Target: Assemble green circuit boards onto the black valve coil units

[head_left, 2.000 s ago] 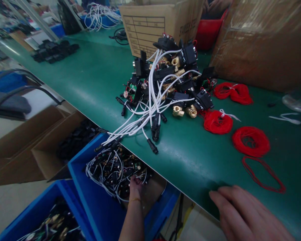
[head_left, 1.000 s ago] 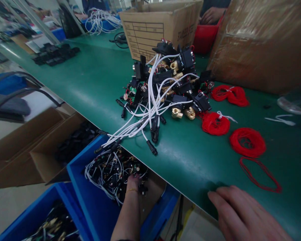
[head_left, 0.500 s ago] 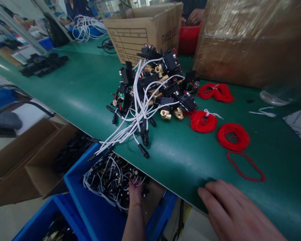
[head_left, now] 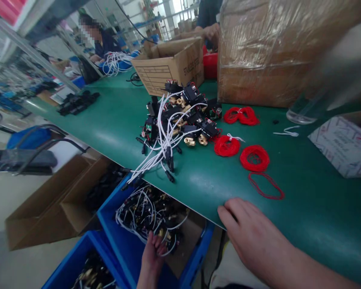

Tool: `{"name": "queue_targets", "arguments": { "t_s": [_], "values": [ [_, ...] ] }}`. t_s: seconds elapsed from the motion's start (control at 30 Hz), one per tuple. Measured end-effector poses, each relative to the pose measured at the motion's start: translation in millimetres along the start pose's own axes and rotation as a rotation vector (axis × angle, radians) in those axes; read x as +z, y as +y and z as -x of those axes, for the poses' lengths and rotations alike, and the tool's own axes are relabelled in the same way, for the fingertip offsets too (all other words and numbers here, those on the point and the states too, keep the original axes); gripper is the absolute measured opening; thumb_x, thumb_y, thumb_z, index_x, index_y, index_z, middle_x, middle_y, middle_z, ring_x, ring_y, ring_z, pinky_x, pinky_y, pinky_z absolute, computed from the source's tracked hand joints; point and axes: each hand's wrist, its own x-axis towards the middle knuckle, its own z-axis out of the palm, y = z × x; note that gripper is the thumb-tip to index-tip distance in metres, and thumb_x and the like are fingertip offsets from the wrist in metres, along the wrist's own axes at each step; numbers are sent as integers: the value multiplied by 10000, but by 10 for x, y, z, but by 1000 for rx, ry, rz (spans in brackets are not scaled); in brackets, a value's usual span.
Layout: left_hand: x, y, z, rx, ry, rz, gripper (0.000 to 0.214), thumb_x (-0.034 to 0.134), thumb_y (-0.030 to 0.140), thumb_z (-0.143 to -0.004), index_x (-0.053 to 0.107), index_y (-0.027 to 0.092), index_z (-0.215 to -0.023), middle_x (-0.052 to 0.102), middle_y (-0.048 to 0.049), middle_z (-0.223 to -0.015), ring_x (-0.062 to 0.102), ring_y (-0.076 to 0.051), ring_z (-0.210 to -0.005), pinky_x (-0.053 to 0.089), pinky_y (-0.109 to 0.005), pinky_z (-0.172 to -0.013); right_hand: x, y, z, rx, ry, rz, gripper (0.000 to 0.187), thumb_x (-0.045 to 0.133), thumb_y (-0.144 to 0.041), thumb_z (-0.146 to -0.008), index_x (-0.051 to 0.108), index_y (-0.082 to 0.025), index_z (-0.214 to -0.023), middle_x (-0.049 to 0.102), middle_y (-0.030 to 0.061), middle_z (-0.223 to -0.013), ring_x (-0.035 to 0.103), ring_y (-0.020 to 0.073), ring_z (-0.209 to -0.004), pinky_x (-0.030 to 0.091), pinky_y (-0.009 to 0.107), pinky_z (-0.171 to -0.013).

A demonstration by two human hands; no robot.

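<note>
My left hand (head_left: 153, 251) is down in a blue bin (head_left: 114, 228), its fingers closed around a brass valve assembly with a black housing (head_left: 172, 237) and a white cable. The fingers partly hide it. Beneath and behind it lie many more such assemblies (head_left: 141, 212). My right hand (head_left: 246, 224) rests on the green table at its front edge, fingers loosely laid down and holding nothing. Nearest to it is a thin loop of red wire (head_left: 266, 186). Farther back on the table sits a pile of valve assemblies (head_left: 180, 116), their white cables hanging toward the edge.
Red wire coils (head_left: 254, 158) lie right of the pile. Behind stand an open cardboard box (head_left: 162, 76) and a large wrapped carton (head_left: 258, 68). A second blue bin (head_left: 63, 265) and an open carton (head_left: 45, 212) are below left. Other people work across the table.
My left hand has drawn back toward me inside the bin with the valve assembly in its fingers. My right hand still rests at the table edge. The camera view has shifted.
</note>
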Motion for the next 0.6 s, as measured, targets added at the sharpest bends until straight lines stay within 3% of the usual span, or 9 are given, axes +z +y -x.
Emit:
{"name": "queue_targets", "arguments": {
  "t_s": [0.13,0.33,0.5,0.6],
  "values": [
    [-37,223,490,10,-53,-61,503,554,479,-984,331,216,-619,238,115,-491,239,-33,-333,146,-160,-353,-18,8,-2,10,-30,-31,356,541,20,-739,556,-201,-1018,559,65,-949,542,250,-844,477,397,-749],
    [35,751,1165,2,-141,-246,574,792,529,-789,381,197,-564,232,127,-452,193,-8,-339,92,-141,-368,-16,3,-14,1,33,-2,337,530,49,-742,551,-201,-968,566,66,-944,552,251,-862,451,381,-773],
    [184,1140,1739,107,-219,-536,631,875,633,-607,428,191,-547,317,110,-432,184,-4,-369,122,-150,-373,8,11,-30,0,77,17,291,547,36,-750,549,-210,-906,565,59,-918,562,251,-835,419,371,-745],
    [295,1264,2023,175,-239,-586,664,885,678,-543,429,195,-548,321,112,-428,165,-4,-376,129,-158,-371,-23,42,-27,-9,104,35,265,557,28,-764,565,-205,-889,573,60,-898,562,248,-808,409,367,-712]
  ]
}}
